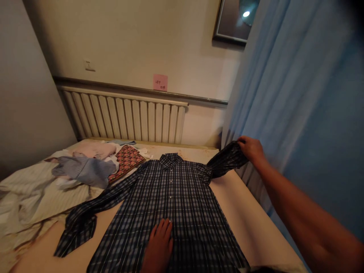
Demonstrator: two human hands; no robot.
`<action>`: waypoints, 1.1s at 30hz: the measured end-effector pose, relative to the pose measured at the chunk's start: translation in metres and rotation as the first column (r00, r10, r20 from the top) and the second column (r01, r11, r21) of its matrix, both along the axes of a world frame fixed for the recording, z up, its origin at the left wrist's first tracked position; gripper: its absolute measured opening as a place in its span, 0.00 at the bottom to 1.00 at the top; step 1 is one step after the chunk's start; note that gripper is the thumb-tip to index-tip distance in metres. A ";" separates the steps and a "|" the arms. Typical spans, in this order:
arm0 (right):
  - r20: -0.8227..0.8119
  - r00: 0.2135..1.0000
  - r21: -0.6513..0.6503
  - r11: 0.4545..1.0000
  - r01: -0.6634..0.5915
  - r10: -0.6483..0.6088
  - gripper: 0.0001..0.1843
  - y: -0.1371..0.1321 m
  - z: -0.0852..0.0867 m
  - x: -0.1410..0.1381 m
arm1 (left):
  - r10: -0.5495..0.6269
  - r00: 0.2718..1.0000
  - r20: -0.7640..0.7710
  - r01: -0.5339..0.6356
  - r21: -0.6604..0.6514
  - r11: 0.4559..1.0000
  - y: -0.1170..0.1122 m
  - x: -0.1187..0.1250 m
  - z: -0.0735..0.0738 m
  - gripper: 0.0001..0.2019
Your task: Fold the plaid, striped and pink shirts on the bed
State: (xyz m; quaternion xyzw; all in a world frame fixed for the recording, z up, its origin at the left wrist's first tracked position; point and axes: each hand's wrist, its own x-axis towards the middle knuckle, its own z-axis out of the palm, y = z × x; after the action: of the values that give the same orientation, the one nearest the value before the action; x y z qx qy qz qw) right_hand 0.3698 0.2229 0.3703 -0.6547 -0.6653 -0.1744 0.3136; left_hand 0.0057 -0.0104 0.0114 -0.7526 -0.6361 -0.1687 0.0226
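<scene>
Fingers [241, 139] of the right hand [252, 149] got the sleeve [227, 158] pinched up beside the blue curtain [273, 87], left hand [159, 242] just lying open, palm down on the plaid shirt [170, 204]

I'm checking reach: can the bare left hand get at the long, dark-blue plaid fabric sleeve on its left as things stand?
Probably yes: the left hand lies on the dark-blue plaid, collared fabric shirt, with no object showing between it and that sleeve, which lies unheld.
</scene>
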 end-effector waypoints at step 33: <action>-0.077 0.953 -0.267 0.915 -0.303 0.293 0.23 -0.176 -0.351 -0.032 | 0.507 -0.113 0.855 -0.067 -0.516 0.854 0.038 -0.026 0.050 0.13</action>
State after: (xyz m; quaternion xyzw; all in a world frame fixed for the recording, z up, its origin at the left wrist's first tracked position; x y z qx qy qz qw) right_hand 0.3377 0.0473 0.0191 -0.5861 -0.7692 -0.0186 0.2541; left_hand -0.0201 0.0275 0.0612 -0.2298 -0.6210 -0.5423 -0.5172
